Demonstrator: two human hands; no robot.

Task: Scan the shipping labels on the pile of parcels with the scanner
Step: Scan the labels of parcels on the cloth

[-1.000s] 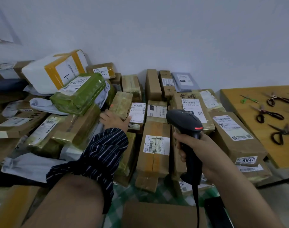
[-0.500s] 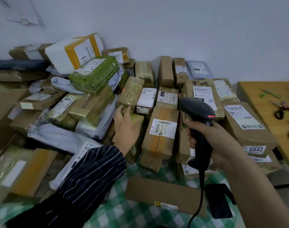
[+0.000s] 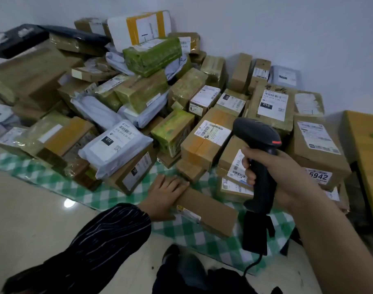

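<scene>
Bare floor (image 3: 33,225) is lying open along the near edge of the checked cloth (image 3: 54,177), the pile of parcels (image 3: 139,92) crowding it; the left hand (image 3: 166,194) is resting loose and flat on a low parcel (image 3: 213,211) at that edge; the right hand (image 3: 287,177) is gripping the scanner (image 3: 257,145) above the pile

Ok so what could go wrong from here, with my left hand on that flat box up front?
1. The flat box shows its label on the near side face, while the scanner in your right hand points over the pile. It may read another parcel's label instead.
2. The scanner's cable hangs just past the box's end and could snag if your left hand lifts it.
</scene>
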